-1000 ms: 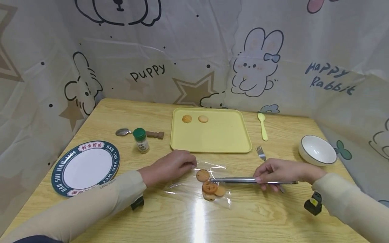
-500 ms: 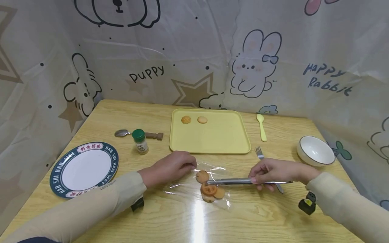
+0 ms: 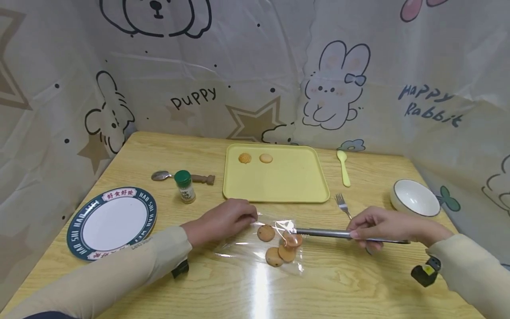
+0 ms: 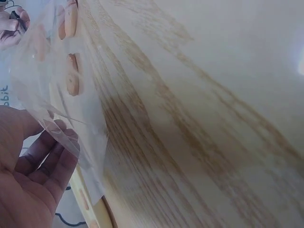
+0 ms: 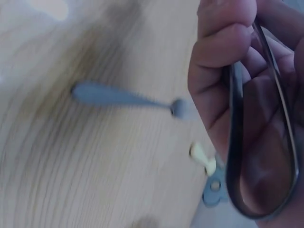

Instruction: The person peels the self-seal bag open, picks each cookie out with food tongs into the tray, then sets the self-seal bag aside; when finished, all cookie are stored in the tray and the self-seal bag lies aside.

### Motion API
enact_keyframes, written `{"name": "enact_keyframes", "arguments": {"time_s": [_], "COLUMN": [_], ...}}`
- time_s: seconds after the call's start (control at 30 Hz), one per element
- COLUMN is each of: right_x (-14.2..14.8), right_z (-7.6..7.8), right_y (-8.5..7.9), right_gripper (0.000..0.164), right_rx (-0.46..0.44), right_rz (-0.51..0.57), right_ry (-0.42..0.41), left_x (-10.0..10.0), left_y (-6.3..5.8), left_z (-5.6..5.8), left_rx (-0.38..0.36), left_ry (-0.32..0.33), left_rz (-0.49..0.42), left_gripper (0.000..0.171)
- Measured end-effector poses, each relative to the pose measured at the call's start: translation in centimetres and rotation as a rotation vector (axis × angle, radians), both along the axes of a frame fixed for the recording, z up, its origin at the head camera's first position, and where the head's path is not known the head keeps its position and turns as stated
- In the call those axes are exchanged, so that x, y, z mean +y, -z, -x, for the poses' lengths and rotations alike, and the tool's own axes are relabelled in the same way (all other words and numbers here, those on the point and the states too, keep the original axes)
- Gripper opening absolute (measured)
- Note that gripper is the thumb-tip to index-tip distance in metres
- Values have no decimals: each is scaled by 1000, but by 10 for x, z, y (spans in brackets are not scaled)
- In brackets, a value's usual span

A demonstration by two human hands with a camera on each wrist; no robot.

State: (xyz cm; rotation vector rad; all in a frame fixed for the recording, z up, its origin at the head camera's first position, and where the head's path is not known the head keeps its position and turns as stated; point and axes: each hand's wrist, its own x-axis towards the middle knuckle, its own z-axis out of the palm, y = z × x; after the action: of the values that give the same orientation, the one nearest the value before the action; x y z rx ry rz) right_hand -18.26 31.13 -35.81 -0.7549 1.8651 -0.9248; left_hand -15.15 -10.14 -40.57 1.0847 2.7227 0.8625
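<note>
My left hand (image 3: 225, 221) pinches the edge of a clear plastic bag (image 3: 245, 249) lying on the table; the left wrist view shows thumb and fingers on the film (image 4: 33, 161). Several round cookies are inside: one cookie (image 3: 266, 233) lies apart, while a speckled cookie (image 3: 274, 257) and a plain cookie (image 3: 287, 253) overlap. My right hand (image 3: 378, 227) grips metal tongs (image 3: 324, 233), whose bent end shows in the right wrist view (image 5: 232, 190). The tongs' tips reach into the bag's right side, at a tilted orange-brown cookie (image 3: 293, 240).
Behind the bag lies a yellow tray (image 3: 295, 177) with two cookies. A plate (image 3: 113, 221), a green-capped shaker (image 3: 185, 188) and a spoon (image 3: 161, 175) are at left. At right are a fork (image 3: 342, 204), a yellow spoon (image 3: 344, 169) and a white bowl (image 3: 416, 197).
My right hand and the tongs have moved right, and the orange-brown cookie has shifted right with the tips, off the overlapping ones. The left hand has stayed on the bag's edge.
</note>
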Motion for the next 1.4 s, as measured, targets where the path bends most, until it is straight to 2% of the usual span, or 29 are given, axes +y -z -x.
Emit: {"name": "enact_keyframes", "arguments": {"time_s": [0.17, 0.3, 0.37, 0.5, 0.63, 0.77, 1.03, 1.23, 1.4], "right_x": [26, 38, 38, 24, 3, -13, -39, -56, -61], "right_z": [2, 10, 16, 29, 42, 57, 79, 84, 85], "right_y": [-13, -22, -25, -24, -17, -10, 4, 10, 9], "right_gripper": [27, 25, 24, 31, 43, 47, 45, 42, 41], "right_rx": [32, 120, 176, 250, 273, 302, 250, 229, 228], "right_rz": [-21, -55, -85, -133, -162, -175, -154, -135, -153], "right_ry": [34, 83, 143, 320, 488, 587, 594, 607, 616], "left_x": [0, 0, 0, 0, -1, -2, -2, -1, -1], "left_y": [1, 1, 1, 1, 3, 4, 4, 4, 2], "left_z": [1, 0, 0, -1, -2, -2, -2, -2, -2], "left_rx": [5, 10, 8, 3, -3, -7, -13, -8, -8], "left_ry": [-6, -13, -20, -27, -23, -22, -25, -24, -27], "left_rz": [1, 8, 10, 7, -1, -10, -2, 1, 0], "left_gripper": [12, 12, 11, 11, 11, 11, 12, 12, 12]}}
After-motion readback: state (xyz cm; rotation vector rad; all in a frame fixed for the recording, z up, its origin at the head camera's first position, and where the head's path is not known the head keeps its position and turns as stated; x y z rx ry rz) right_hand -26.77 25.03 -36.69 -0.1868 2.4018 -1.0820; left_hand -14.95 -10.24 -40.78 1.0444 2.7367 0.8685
